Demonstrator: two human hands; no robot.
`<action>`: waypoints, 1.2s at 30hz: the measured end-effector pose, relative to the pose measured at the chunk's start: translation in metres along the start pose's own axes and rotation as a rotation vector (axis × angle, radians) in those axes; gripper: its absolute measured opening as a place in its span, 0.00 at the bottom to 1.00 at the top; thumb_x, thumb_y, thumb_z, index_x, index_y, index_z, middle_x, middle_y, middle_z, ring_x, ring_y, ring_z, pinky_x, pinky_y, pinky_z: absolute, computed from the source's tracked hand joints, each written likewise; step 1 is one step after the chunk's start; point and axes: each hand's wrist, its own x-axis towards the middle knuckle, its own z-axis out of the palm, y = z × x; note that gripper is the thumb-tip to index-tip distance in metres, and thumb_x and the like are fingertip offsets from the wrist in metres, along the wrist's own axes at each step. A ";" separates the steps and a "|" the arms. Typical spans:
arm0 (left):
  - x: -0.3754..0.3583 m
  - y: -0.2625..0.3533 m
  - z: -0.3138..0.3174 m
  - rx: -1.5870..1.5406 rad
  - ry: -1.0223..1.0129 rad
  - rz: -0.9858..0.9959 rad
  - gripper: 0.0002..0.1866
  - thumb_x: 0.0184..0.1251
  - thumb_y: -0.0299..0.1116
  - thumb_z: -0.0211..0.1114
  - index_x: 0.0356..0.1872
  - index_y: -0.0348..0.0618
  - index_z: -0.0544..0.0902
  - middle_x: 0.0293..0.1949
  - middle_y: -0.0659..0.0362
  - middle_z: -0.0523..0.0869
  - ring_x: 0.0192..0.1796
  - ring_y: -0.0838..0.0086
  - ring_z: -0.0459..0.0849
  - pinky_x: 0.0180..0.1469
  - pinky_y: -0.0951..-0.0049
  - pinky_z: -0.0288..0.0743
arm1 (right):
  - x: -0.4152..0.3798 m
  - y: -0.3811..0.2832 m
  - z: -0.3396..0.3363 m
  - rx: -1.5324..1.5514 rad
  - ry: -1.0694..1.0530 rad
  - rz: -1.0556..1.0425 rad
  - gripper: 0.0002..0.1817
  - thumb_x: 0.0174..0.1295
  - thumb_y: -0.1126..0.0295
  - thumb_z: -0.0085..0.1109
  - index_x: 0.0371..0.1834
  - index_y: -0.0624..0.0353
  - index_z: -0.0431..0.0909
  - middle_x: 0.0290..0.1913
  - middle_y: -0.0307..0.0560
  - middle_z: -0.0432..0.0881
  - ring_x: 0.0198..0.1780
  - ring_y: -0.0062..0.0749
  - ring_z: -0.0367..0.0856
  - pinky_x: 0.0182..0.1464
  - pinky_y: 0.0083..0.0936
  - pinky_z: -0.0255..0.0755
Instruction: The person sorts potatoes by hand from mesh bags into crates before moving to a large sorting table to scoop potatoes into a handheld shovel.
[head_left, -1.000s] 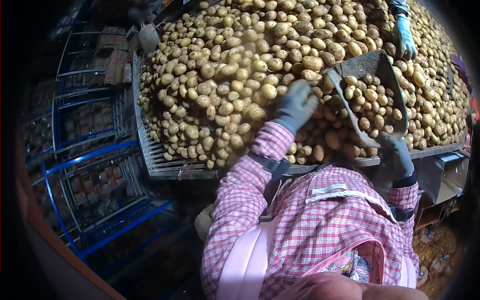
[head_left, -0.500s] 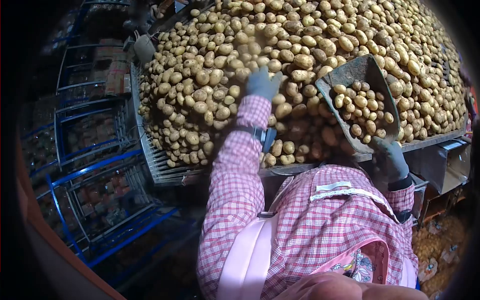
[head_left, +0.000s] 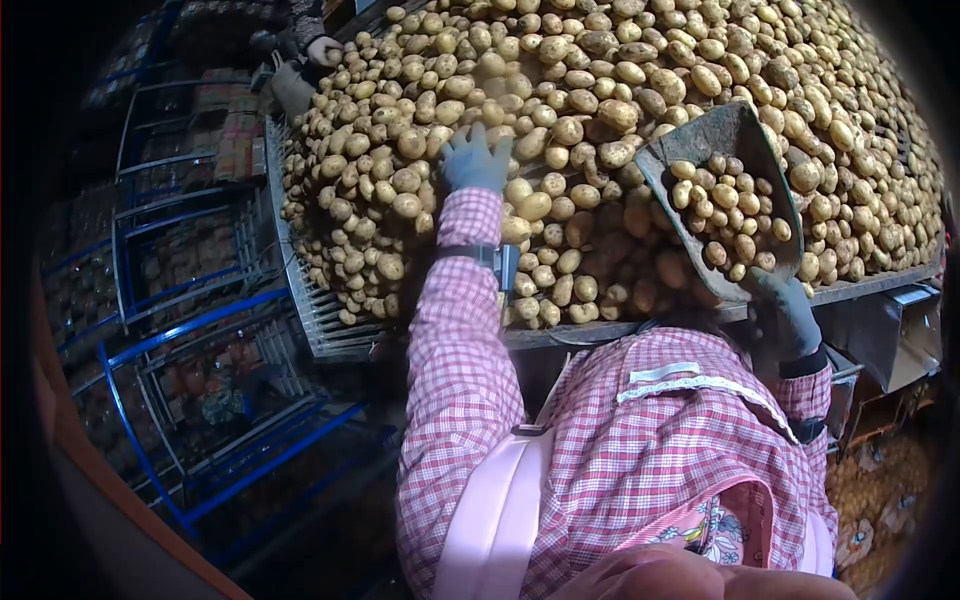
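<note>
A wide heap of potatoes point(head_left: 560, 130) covers the slatted sorting table point(head_left: 315, 318) before me. My left hand point(head_left: 475, 165), in a grey-blue glove, lies on the heap with its fingers spread, touching potatoes and holding none that I can see. On the right, my gloved right hand point(head_left: 787, 308) is closed at the near end of a worn green scoop point(head_left: 650, 165); the grip itself is mostly hidden. Several small potatoes point(head_left: 730, 205) lie inside the scoop, which rests tilted on the heap.
Another person's gloved hand point(head_left: 323, 52) is at the heap's far left corner. Blue and grey metal frames point(head_left: 200, 325) stand to the left. A cardboard box point(head_left: 905, 335) sits below the table edge at right, with sacks of potatoes point(head_left: 875, 500) beneath.
My left hand has moved left across the potatoes, its fingers now spread wider. The right hand and the scoop stay nearly in place. The other person's hand has come into view at the far left corner.
</note>
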 end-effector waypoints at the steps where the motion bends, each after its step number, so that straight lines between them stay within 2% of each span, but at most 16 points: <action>1: 0.005 0.030 -0.010 -0.004 -0.078 -0.092 0.34 0.76 0.60 0.61 0.71 0.44 0.78 0.68 0.48 0.79 0.74 0.52 0.75 0.67 0.47 0.77 | -0.007 -0.012 -0.002 0.018 0.024 0.008 0.17 0.70 0.58 0.66 0.52 0.58 0.85 0.32 0.36 0.85 0.23 0.21 0.78 0.20 0.20 0.67; 2: 0.005 0.048 -0.015 -0.010 -0.138 -0.180 0.36 0.76 0.61 0.61 0.73 0.45 0.77 0.69 0.48 0.78 0.74 0.51 0.75 0.68 0.47 0.77 | -0.013 -0.013 0.003 0.024 0.057 0.017 0.16 0.70 0.59 0.66 0.53 0.58 0.85 0.33 0.36 0.86 0.23 0.21 0.79 0.20 0.19 0.67; 5: -0.015 0.075 -0.012 0.006 -0.343 0.001 0.46 0.76 0.71 0.54 0.81 0.45 0.69 0.76 0.41 0.70 0.73 0.43 0.74 0.74 0.47 0.70 | -0.006 0.002 -0.008 0.016 0.012 0.001 0.17 0.71 0.58 0.65 0.54 0.58 0.84 0.34 0.36 0.87 0.24 0.21 0.78 0.20 0.19 0.66; 10: -0.080 0.117 0.020 -0.149 -0.125 0.134 0.47 0.73 0.66 0.63 0.83 0.45 0.64 0.73 0.39 0.72 0.73 0.41 0.71 0.74 0.46 0.70 | -0.002 0.003 -0.010 0.028 0.069 0.045 0.14 0.74 0.56 0.64 0.51 0.53 0.81 0.30 0.34 0.81 0.24 0.20 0.78 0.17 0.19 0.66; 11: -0.092 0.116 0.017 -0.229 -0.043 0.222 0.46 0.73 0.60 0.68 0.83 0.44 0.65 0.74 0.39 0.73 0.75 0.41 0.71 0.76 0.47 0.68 | 0.000 0.004 -0.009 0.010 0.072 0.041 0.13 0.75 0.56 0.64 0.50 0.51 0.79 0.28 0.34 0.79 0.24 0.20 0.79 0.16 0.19 0.67; 13: -0.117 0.112 0.003 -0.521 -0.239 0.285 0.44 0.73 0.56 0.69 0.82 0.43 0.67 0.75 0.40 0.74 0.76 0.44 0.71 0.77 0.49 0.68 | -0.002 0.001 -0.001 0.023 0.070 0.014 0.13 0.72 0.56 0.65 0.50 0.52 0.81 0.29 0.33 0.80 0.25 0.21 0.78 0.18 0.19 0.65; 17: -0.111 0.083 0.000 -0.638 -0.123 0.318 0.29 0.74 0.50 0.70 0.67 0.40 0.83 0.71 0.42 0.78 0.71 0.50 0.79 0.72 0.53 0.75 | 0.000 -0.007 -0.008 0.016 0.054 0.055 0.14 0.70 0.57 0.67 0.50 0.52 0.82 0.30 0.33 0.81 0.25 0.21 0.78 0.18 0.19 0.64; 21: -0.050 0.032 -0.044 -0.470 0.026 -0.043 0.25 0.73 0.46 0.69 0.64 0.41 0.83 0.61 0.42 0.83 0.61 0.47 0.84 0.65 0.51 0.79 | -0.008 -0.020 0.003 0.007 0.067 0.076 0.13 0.70 0.58 0.67 0.49 0.54 0.83 0.29 0.34 0.81 0.24 0.21 0.78 0.18 0.20 0.65; 23: -0.019 -0.011 -0.013 -0.272 0.065 -0.099 0.29 0.73 0.52 0.68 0.67 0.43 0.81 0.65 0.41 0.80 0.63 0.47 0.83 0.66 0.53 0.79 | -0.003 -0.012 0.007 -0.009 0.071 0.071 0.14 0.70 0.58 0.67 0.49 0.55 0.83 0.28 0.34 0.80 0.23 0.21 0.77 0.18 0.20 0.65; 27: -0.007 0.027 -0.026 -0.192 -0.159 -0.206 0.33 0.76 0.59 0.64 0.73 0.50 0.78 0.76 0.41 0.70 0.71 0.45 0.76 0.70 0.48 0.77 | -0.001 -0.008 0.005 -0.027 0.063 0.084 0.14 0.70 0.58 0.66 0.49 0.56 0.83 0.28 0.34 0.80 0.22 0.21 0.77 0.18 0.19 0.65; 28: -0.009 0.033 -0.010 0.010 -0.228 -0.118 0.39 0.75 0.65 0.60 0.78 0.53 0.75 0.76 0.44 0.71 0.74 0.44 0.76 0.77 0.50 0.69 | 0.001 -0.006 0.004 -0.023 0.060 0.072 0.14 0.70 0.58 0.66 0.49 0.56 0.83 0.28 0.34 0.80 0.22 0.21 0.77 0.18 0.19 0.65; 29: -0.021 0.059 -0.023 -0.037 -0.180 -0.159 0.33 0.76 0.62 0.60 0.74 0.54 0.79 0.73 0.47 0.76 0.72 0.49 0.78 0.77 0.52 0.69 | 0.002 -0.003 0.004 -0.015 0.064 0.054 0.14 0.70 0.58 0.66 0.49 0.56 0.83 0.28 0.34 0.80 0.22 0.21 0.77 0.18 0.19 0.65; 31: -0.018 0.068 -0.017 -0.074 -0.188 0.107 0.28 0.78 0.58 0.60 0.66 0.53 0.85 0.67 0.49 0.82 0.67 0.53 0.82 0.73 0.52 0.72 | 0.001 -0.005 0.004 -0.012 0.085 0.057 0.14 0.70 0.58 0.66 0.50 0.55 0.83 0.28 0.34 0.80 0.22 0.21 0.77 0.18 0.19 0.65; 34: -0.005 0.075 -0.029 -0.192 -0.258 0.022 0.23 0.79 0.54 0.61 0.64 0.54 0.86 0.66 0.52 0.85 0.67 0.54 0.81 0.74 0.51 0.69 | 0.002 -0.002 0.004 -0.003 0.080 0.069 0.14 0.70 0.58 0.67 0.50 0.55 0.83 0.29 0.34 0.80 0.22 0.21 0.77 0.18 0.19 0.64; 35: 0.027 0.035 0.027 -0.073 0.004 0.261 0.21 0.77 0.51 0.61 0.60 0.51 0.88 0.62 0.54 0.87 0.63 0.56 0.84 0.73 0.51 0.70 | 0.002 -0.002 0.003 0.003 0.078 0.067 0.14 0.70 0.58 0.67 0.50 0.55 0.83 0.29 0.34 0.81 0.22 0.21 0.77 0.18 0.19 0.64; 36: 0.038 0.044 0.006 0.043 -0.092 0.201 0.21 0.76 0.50 0.61 0.59 0.50 0.89 0.61 0.53 0.88 0.63 0.56 0.84 0.73 0.51 0.71 | -0.002 -0.010 -0.001 0.012 0.086 0.075 0.15 0.70 0.58 0.67 0.50 0.55 0.83 0.29 0.34 0.80 0.22 0.20 0.77 0.18 0.19 0.64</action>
